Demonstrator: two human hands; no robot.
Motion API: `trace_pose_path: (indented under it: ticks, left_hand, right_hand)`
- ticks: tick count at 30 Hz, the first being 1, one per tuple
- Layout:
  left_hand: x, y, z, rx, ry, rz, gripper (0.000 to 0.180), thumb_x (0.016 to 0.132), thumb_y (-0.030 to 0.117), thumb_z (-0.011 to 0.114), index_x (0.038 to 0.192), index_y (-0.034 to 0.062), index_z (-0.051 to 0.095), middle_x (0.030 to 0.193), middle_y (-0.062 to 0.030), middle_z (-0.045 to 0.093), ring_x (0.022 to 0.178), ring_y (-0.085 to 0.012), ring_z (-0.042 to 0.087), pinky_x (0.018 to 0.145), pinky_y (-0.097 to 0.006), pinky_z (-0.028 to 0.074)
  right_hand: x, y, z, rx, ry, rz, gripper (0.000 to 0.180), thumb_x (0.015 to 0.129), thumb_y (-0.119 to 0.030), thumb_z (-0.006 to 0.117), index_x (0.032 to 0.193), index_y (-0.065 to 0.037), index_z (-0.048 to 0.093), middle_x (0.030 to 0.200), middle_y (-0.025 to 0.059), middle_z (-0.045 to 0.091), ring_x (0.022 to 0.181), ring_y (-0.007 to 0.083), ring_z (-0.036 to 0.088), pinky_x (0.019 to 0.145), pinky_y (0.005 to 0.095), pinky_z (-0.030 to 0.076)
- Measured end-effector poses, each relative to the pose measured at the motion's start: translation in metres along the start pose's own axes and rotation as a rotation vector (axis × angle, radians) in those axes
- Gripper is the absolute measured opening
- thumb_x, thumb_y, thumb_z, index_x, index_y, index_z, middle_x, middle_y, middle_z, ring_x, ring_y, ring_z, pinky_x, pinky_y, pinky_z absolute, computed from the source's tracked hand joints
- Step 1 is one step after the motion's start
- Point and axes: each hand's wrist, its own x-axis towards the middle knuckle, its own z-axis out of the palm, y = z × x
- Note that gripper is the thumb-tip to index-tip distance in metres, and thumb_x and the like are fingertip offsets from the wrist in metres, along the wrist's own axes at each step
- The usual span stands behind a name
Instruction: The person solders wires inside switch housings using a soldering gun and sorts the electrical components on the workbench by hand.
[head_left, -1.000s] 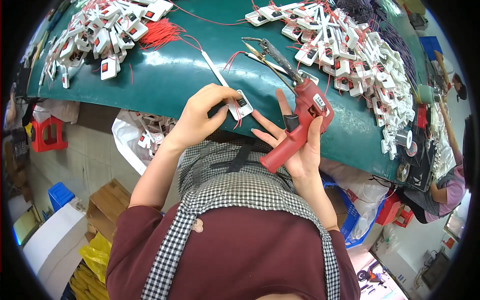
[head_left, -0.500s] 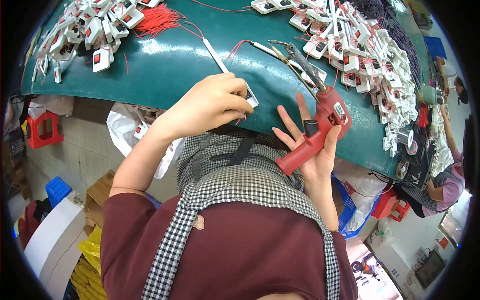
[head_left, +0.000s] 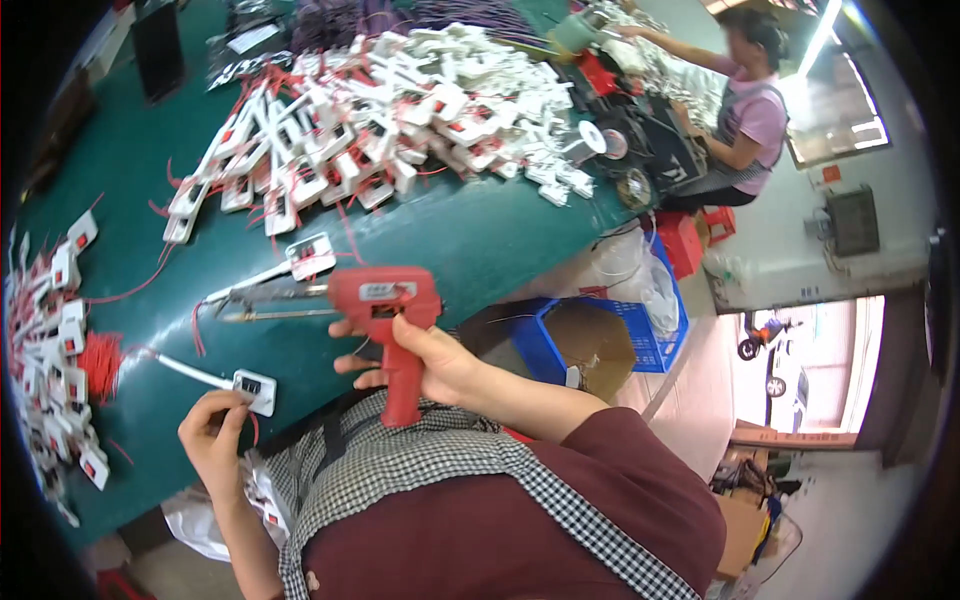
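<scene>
Green table (head_left: 120,150); blue crate (head_left: 655,353) holding carton (head_left: 600,335); left hand (head_left: 212,440) pinching white switch (head_left: 263,391); right hand (head_left: 442,365) gripping soldering gun (head_left: 400,340).

"Your right hand (head_left: 440,365)?"
"It held the soldering gun (head_left: 385,290), thumb across its handle, fingertips (head_left: 347,363) showing beyond it, forearm (head_left: 530,395) reaching in from its right."
"And your left hand (head_left: 213,440)?"
"Left of the soldering gun and lower, my thumb and forefinger were bent close together."
</scene>
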Motion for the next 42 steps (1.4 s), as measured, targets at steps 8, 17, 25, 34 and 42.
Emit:
trace_pose_path:
  ticks: [8,17,25,34,42]
  left_hand:
    - [-0.016,0.003,0.006,-0.067,0.332,-0.241,0.004,0.079,-0.001,0.058,0.076,-0.0043,0.058,0.074,-0.0035,0.053,0.066,-0.0097,0.049,0.059,-0.021,0.038]
    - [-0.004,0.013,0.020,0.397,0.341,0.060,0.008,0.068,-0.003,0.058,0.068,0.0008,0.051,0.097,-0.0087,0.061,0.083,-0.0197,0.053,0.069,-0.027,0.042]
    - [-0.003,0.011,0.023,0.491,0.353,0.082,0.012,0.065,-0.001,0.061,0.071,0.0022,0.051,0.086,-0.0063,0.057,0.072,-0.0220,0.051,0.063,-0.032,0.043]
    - [-0.003,0.008,0.020,0.465,0.333,0.073,0.012,0.065,0.000,0.062,0.070,0.0022,0.052,0.088,-0.0056,0.056,0.074,-0.0223,0.052,0.065,-0.032,0.043]
    - [-0.004,0.010,0.019,0.460,0.318,0.039,0.007,0.067,-0.001,0.060,0.070,0.0017,0.054,0.092,-0.0060,0.058,0.078,-0.0177,0.053,0.062,-0.026,0.044]
  right_hand:
    - [-0.017,-0.001,0.008,-0.422,0.049,0.006,0.064,0.082,-0.044,0.057,0.126,-0.003,0.035,0.110,0.0157,0.052,0.068,0.0178,0.054,0.052,0.0258,0.043]
    - [-0.042,-0.006,0.024,-0.750,0.160,-0.045,0.073,0.072,-0.045,0.069,0.122,0.002,0.042,0.108,0.0169,0.054,0.065,0.0138,0.052,0.055,0.0250,0.044]
    - [-0.040,-0.004,0.024,-0.824,0.125,0.043,0.063,0.076,-0.038,0.066,0.119,0.002,0.044,0.105,0.0162,0.056,0.062,0.0141,0.052,0.054,0.0246,0.041]
    - [-0.035,0.000,0.031,-0.866,0.162,0.056,0.061,0.075,-0.043,0.065,0.110,0.003,0.048,0.093,0.0121,0.056,0.058,0.0131,0.049,0.051,0.0241,0.039]
    - [-0.039,-0.004,0.022,-0.812,0.130,0.114,0.053,0.077,-0.035,0.066,0.107,0.005,0.049,0.086,0.0106,0.055,0.063,0.0146,0.051,0.055,0.0252,0.041]
